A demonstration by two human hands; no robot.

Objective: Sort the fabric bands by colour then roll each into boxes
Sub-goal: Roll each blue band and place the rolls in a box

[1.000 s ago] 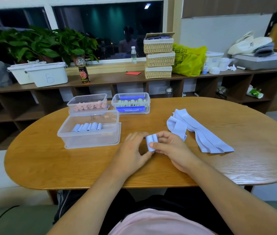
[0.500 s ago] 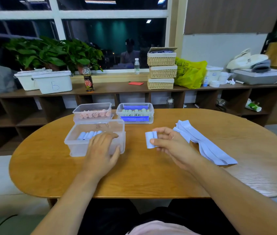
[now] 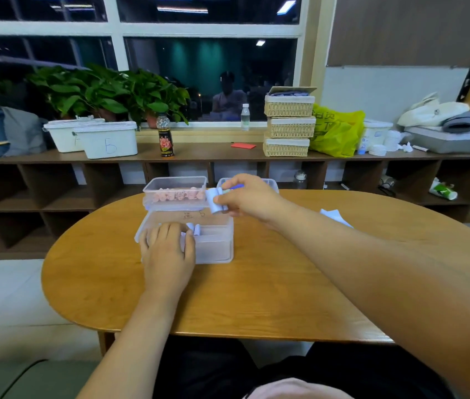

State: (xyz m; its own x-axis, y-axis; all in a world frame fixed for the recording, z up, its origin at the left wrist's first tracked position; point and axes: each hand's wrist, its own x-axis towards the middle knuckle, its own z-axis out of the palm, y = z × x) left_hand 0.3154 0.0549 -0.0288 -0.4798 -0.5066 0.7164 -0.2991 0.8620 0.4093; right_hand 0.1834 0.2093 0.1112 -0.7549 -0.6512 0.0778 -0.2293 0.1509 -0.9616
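White bin [image 3: 118,145] marked "Б"; right hand [image 3: 252,197] pinches blue roll [image 3: 213,202].

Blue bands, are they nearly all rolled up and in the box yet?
Not quite. Done: pink rolls sit in the back-left box, and a few blue rolls lie in the near box. In hand: the right hand pinches one rolled blue band near that box, while the left hand rests on the rolls inside. Left: some flat blue bands wait unrolled on the table beside the right arm.
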